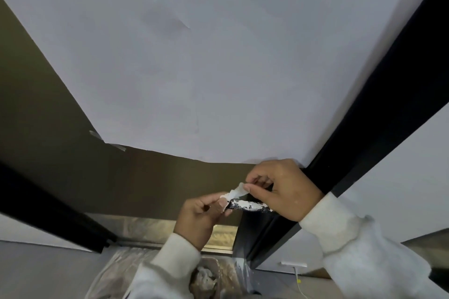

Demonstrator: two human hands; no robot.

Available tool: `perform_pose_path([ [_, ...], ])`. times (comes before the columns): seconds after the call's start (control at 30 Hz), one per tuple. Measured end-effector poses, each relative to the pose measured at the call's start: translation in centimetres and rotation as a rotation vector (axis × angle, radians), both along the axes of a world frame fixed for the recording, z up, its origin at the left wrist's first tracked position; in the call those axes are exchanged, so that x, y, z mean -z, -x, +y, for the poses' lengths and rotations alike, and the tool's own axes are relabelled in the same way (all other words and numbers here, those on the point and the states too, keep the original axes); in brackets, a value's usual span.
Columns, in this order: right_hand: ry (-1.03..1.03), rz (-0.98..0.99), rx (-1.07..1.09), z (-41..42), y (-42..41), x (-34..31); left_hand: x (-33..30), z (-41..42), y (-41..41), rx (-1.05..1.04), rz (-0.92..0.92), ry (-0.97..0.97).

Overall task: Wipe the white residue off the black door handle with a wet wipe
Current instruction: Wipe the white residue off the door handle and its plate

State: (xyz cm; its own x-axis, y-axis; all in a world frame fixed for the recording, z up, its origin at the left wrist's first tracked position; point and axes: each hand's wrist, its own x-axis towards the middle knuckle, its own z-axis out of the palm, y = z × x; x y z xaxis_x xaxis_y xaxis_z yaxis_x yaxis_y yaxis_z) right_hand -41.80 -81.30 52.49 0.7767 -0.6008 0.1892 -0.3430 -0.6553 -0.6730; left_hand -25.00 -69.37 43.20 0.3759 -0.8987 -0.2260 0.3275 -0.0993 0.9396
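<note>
**White residue on a black handle, wipe stretched above it**

Cream knit sleeves (352, 245) come up from the bottom edge, one on each arm. Between them, low on the floor, sits a container (206, 277) with crumpled white wads in it, on a clear plastic sheet; a white cable (297, 281) trails on the floor to the right.

The left hand (201, 216) pinches one end of the wet wipe (234, 193) between thumb and fingers (222, 202), closed on it. The right hand (284, 189) pinches the other end the same way, fingers curled and narrow. The wipe is pulled into a short twisted strip running from lower left to upper right, touching the handle's left end.

Just under the wipe lies the black door handle (250, 205), its long axis close to level, its free tip pointing left toward the left hand and its other end hidden behind the right hand. White residue (245, 203) is smeared in patches along its top.

Behind stands the brown door (60, 153), edged on the right by a black frame (376, 116). A large white paper (206, 68) with dark round holes along its top is taped over the door. No writing can be read anywhere.
</note>
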Motion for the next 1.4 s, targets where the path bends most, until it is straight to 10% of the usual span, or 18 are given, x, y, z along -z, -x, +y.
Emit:
perform_pose_path([
  [0.33, 0.017, -0.057, 0.014, -0.1, 1.7, 0.0, 0.9, 1.2, 4.1, -0.497, -0.135, -0.096],
  [0.57, 0.063, -0.103, 0.004, 0.7, 1.5, 0.1, 0.4, 0.5, 2.6, -0.272, 0.522, -0.147],
  [0.8, 0.081, -0.266, 0.060, 5.0, 1.5, 0.6, 0.2, 0.4, 0.0, -0.129, 0.496, -0.145],
  [1.0, -0.639, 0.068, 0.225, 10.5, 1.3, 9.0, 4.0, 3.1, 0.6, -0.188, 0.457, -0.408],
  [1.2, -1.402, -0.553, 0.538, 10.0, -2.0, 13.0, 4.4, 3.4, 1.7, -0.027, 0.118, -0.450],
  [1.4, -1.536, -0.830, 0.549, 9.9, -3.2, 14.1, 3.7, 2.4, 1.2, -0.011, -0.245, -0.305],
])
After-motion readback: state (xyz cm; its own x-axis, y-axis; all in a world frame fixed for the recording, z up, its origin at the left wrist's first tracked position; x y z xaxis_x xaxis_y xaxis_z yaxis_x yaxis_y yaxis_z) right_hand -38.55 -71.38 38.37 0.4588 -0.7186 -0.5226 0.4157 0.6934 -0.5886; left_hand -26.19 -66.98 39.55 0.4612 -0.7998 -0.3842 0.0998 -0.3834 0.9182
